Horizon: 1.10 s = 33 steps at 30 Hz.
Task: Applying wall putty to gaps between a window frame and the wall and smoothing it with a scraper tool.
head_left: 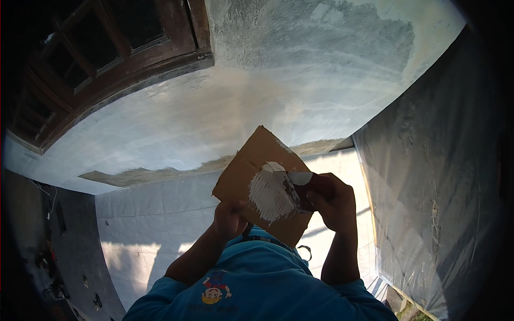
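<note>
The left hand (pixel 230 218) has its grip closed on the left lower edge of a brown board (pixel 241 168), which looks like cardboard. The thumb lies over the top face; the rest of the fingers are mostly hidden, so how they sit beneath cannot be told. The board is turned cornerwise, one corner toward the wall (pixel 176 109) and the opposite one toward the blue shirt (pixel 267 286).

The right hand (pixel 336 203) holds a scraper (pixel 309 186) by its dark handle, the grip narrow, fingers wrapped around it. The scraper points left from this grip and lies over the right part of the board, its blade at the right side of a patch of white paste (pixel 270 198) (the patch is ridged with slanting lines). That paste sits near the middle of the board, to the right of and beyond the left grip, and left of the right one.

Ahead, the wall carries uneven pale and grey coating, with a brown-framed window (pixel 163 45) at the upper left.
</note>
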Available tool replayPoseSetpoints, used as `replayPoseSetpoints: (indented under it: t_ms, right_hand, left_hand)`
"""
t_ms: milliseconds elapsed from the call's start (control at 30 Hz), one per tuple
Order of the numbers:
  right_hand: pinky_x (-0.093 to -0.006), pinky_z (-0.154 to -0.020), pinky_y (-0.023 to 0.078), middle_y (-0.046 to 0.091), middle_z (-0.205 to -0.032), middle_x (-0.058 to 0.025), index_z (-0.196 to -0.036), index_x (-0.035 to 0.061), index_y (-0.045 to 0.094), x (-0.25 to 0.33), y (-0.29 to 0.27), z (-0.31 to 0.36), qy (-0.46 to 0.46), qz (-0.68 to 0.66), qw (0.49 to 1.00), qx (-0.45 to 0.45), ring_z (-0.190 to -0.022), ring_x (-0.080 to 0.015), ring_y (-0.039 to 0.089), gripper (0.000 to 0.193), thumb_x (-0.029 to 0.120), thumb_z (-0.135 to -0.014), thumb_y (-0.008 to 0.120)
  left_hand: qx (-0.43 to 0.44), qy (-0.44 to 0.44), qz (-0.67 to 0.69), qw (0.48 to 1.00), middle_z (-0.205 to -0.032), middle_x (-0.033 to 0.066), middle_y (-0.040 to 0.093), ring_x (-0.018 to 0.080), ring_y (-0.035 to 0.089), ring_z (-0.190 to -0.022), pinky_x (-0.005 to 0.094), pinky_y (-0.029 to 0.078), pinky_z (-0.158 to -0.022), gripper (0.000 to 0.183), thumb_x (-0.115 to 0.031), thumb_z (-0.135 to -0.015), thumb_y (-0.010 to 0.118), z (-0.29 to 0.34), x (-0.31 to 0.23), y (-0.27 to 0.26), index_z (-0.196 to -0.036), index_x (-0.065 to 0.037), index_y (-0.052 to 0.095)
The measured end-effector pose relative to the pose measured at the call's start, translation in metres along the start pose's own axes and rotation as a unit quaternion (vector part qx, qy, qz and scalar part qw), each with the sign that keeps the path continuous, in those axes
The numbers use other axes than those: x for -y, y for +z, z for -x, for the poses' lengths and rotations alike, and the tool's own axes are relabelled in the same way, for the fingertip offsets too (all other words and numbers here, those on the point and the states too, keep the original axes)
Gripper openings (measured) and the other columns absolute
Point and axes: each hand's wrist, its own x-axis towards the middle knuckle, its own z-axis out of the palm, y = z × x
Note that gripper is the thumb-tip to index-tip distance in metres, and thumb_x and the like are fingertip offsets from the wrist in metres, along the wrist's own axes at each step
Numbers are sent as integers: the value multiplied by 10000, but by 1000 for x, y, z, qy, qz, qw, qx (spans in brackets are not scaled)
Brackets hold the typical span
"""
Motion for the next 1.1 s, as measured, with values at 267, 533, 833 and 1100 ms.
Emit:
replayPoseSetpoints:
  t_ms: [267,533,833,1100]
  right_hand:
    - [-305,-798,570,741,-947,-127,-1145,-12,642,4,1,-2,3,38,999,4,-879,-181,720,313,41,-840,683]
    - [-305,-784,569,740,-934,-131,-1118,-11,646,-1,-6,-2,-16,19,1000,-14,-860,-178,719,294,52,-834,692]
    - [-306,-727,576,737,-885,-118,-1090,-11,646,5,-8,-7,24,-18,999,11,-795,-172,721,275,65,-831,698]
    - [-298,-721,582,724,-871,-93,-1050,-15,653,6,-9,-13,32,46,997,49,-790,-141,697,266,-46,-786,659]
  left_hand:
    - [-22,-3,-19,1000,-1211,163,584,287,592,-1151,444,478,-1009,489,-163,-840,486,-5,1,10,-1288,32,464]
    - [8,14,-8,1000,-1201,172,589,294,595,-1149,439,482,-1009,500,-161,-835,482,-7,0,6,-1294,36,462]
    - [2,20,-21,1000,-1234,180,592,300,600,-1148,443,487,-1004,566,-157,-785,485,-10,1,6,-1311,49,463]
    - [17,5,-42,999,-1236,182,589,295,594,-1158,441,485,-1008,549,-147,-802,489,-12,6,-9,-1312,53,460]
